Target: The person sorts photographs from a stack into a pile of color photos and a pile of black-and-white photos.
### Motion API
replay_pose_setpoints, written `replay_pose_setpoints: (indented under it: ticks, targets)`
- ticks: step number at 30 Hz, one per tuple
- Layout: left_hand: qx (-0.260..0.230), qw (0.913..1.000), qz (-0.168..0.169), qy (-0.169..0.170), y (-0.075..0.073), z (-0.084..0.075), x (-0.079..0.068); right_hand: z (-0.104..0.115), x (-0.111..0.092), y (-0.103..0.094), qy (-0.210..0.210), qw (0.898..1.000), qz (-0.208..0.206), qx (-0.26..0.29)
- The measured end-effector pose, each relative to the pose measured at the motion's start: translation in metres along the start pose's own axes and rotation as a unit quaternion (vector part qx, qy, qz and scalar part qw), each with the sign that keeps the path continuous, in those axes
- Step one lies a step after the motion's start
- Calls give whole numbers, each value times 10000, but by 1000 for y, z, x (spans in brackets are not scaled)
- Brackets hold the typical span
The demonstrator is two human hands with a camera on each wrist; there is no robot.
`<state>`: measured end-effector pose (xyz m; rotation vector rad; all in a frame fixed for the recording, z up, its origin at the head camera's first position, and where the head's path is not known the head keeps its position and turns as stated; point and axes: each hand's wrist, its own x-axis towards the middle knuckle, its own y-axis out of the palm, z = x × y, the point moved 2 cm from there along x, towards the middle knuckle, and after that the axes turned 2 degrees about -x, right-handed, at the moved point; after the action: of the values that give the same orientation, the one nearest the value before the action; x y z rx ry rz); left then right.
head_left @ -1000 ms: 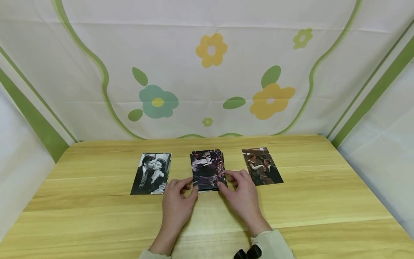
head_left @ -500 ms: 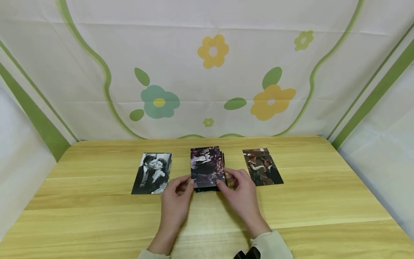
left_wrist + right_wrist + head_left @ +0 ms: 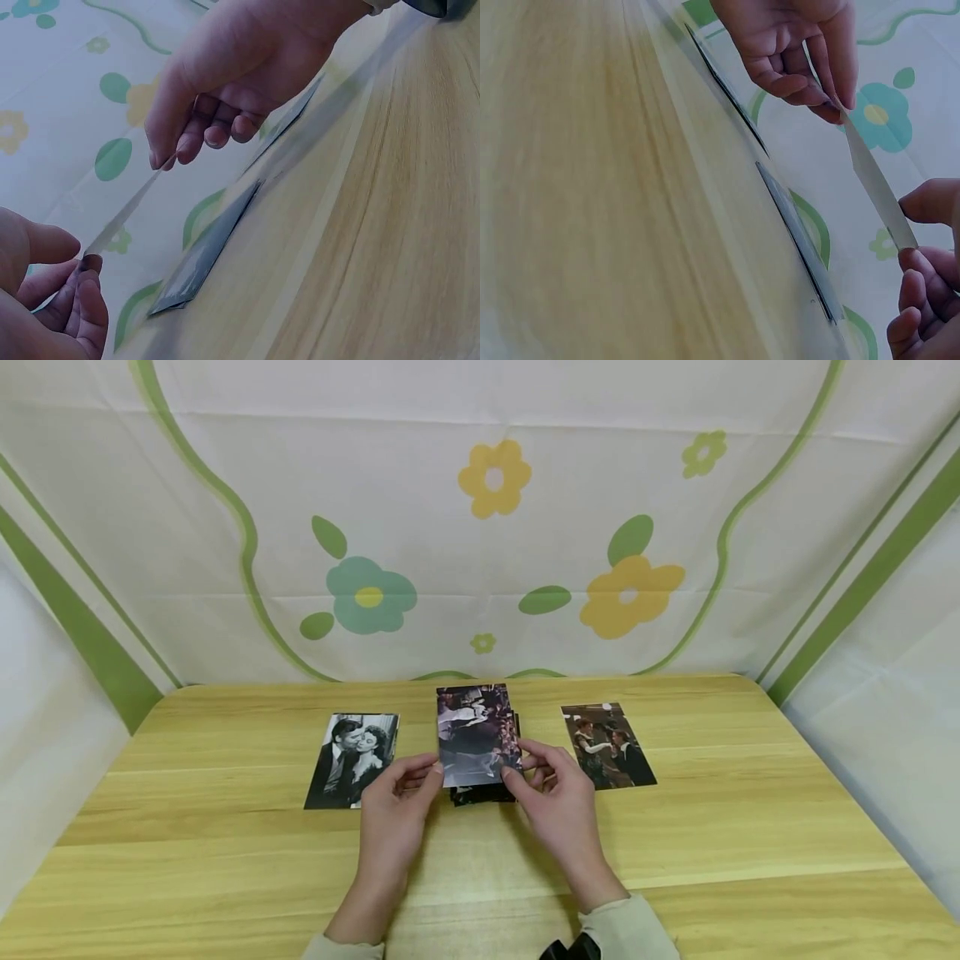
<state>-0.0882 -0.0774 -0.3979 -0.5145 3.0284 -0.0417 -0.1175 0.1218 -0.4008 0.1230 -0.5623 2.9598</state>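
Observation:
A photo card (image 3: 478, 735) with a dark, crowded scene printed sideways is held up by both hands. My left hand (image 3: 397, 814) pinches its left edge between thumb and fingers. At the opposite edge, my right hand (image 3: 555, 797) pinches its lower right side. Below the raised card lies a stack of photo cards (image 3: 483, 795), mostly covered by it in the head view. Both wrist views show a gap between the lifted card (image 3: 124, 214) and the stack (image 3: 802, 247). A black-and-white couple photo (image 3: 352, 762) lies to the left, partly behind my left hand.
To the right, a colour photo of two people (image 3: 609, 747) lies flat on the wooden table (image 3: 750, 827). A white cloth with printed flowers (image 3: 420, 510) stands behind the table's back edge. Black devices (image 3: 573, 946) sit at the right sleeve.
Both hands have raised the top photo card off the stack and moved it slightly away from me. The lower stack now shows beneath it. The side photos have stayed put.

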Motion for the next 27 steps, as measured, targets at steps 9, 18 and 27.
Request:
replay_pose_setpoints:
  ticks: [9,18,27]
  targets:
    - [-190,9998,84,75,10,2,-2,-6,4,-2,19,9995,-322,-29]
    - [-326,9990,290,-51,39,2,-1,-15,16,-23,298,9955,-870,-216]
    - [-493,9972,566,-59,100,0,-4,-33,33,-68,727,9840,-1587,-348]
